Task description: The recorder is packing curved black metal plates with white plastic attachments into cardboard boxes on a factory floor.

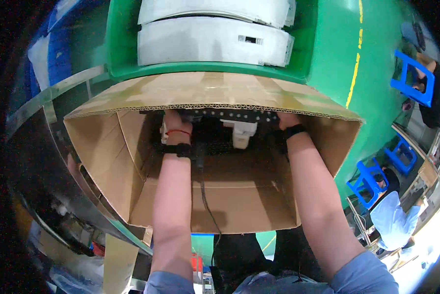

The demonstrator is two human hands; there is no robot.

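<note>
A green floor [337,88] fills much of the background, crossed on the right by a yellow line [355,78] that runs away from the person. Nearest is a large cardboard box [237,208], its mouth facing the person and its width lying left to right; what it rests on cannot be made out. Just beyond it stands a green bin [305,49] with pale panels [195,41] in it, their length also left to right. Off to the right are a co-worker's light blue shirt [395,220] and several blue stools [413,81].

Inside the box, just under its upper edge, is a long black bar [229,115] with a row of pale dots. Its long axis runs left to right, its ends toward the side walls. The left hand [172,119] is near its left part, the right hand [289,120] at its right end. The fingers are hidden, so whether either grip is spread or pinching is impossible to say. A white block [243,134] sits below the bar, between the hands. A thin black cord [206,201] trails toward the person.
</note>
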